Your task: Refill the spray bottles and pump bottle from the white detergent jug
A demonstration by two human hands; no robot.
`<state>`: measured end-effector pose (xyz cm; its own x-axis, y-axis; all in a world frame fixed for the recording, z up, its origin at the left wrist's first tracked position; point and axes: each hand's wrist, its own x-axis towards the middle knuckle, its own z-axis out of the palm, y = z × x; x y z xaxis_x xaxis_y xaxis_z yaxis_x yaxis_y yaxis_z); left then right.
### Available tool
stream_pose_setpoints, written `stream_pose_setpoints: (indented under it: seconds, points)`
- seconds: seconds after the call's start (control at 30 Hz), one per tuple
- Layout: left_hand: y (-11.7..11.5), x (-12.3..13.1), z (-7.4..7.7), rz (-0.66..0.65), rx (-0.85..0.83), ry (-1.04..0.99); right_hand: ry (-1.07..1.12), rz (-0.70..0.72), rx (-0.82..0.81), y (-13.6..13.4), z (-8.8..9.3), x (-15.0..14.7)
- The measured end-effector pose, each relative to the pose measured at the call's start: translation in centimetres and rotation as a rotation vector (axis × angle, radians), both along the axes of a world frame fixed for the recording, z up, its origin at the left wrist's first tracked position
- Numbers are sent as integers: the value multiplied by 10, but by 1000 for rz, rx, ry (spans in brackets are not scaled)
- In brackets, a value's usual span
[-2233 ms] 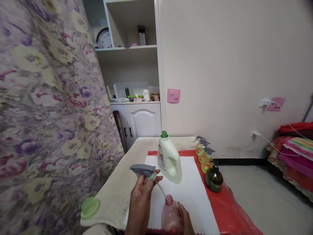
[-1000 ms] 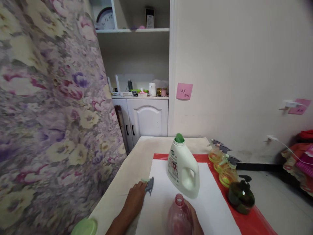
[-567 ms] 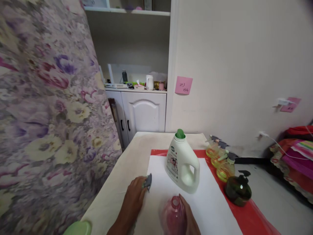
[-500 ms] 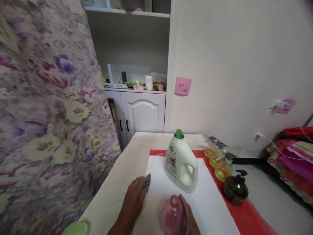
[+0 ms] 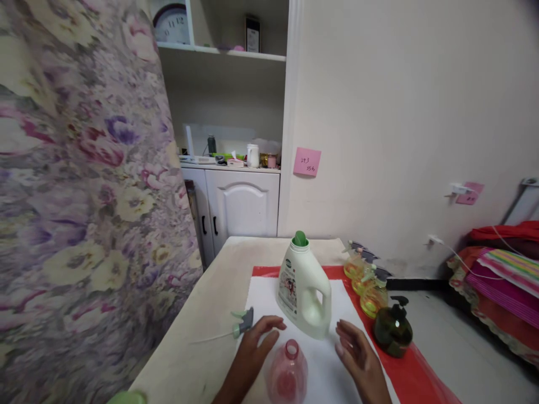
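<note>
Greenish jug near right hand, label unreadable; clock numerals 11, 12.

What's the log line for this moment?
left hand: open, near pink bottle | right hand: open, near pale green jug | spray head: lying left of bottle | pink bottle: upright, uncapped

A translucent pink bottle stands upright, its neck open, toward the near edge of the table. Closer to the far edge stands a pale green jug, green spout showing, handle rightward. A grey-and-green spray head lies down, tube pointing toward the left edge.
</note>
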<state>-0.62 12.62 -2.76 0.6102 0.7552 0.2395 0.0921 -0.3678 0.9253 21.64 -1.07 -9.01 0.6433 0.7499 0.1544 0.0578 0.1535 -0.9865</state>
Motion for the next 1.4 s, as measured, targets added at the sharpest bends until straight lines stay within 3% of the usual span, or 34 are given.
stream_pose_setpoints:
  seconds: [0.1, 0.2, 0.47, 0.73, 0.9, 1.03, 1.17, 1.4]
  points:
    - [-13, 10, 4, -104, -32, -12, -13, -23, 18, 17, 19, 14]
    - [-23, 15, 3, -138, -74, -4, -43, -9, 26, 38, 27, 21]
    - [-22, 15, -16, -166, -91, -8, -94, 132, 29, 83, 41, 28]
    - [-18, 16, -29, -194, -110, -34, -112, 262, 37, 105, 37, 38]
    - [-18, 17, -26, -186, -171, -33, -103, 235, 72, 114, 37, 31]
    - [-17, 15, -24, -169, -145, -54, -124, 191, 70, 113, 54, 25]
    - [-17, 11, -22, -147, -127, -85, -148, 160, 56, 99, 82, 24]
    - [-19, 16, -23, -122, -122, -129, -196, 167, -33, 34, 133, 23]
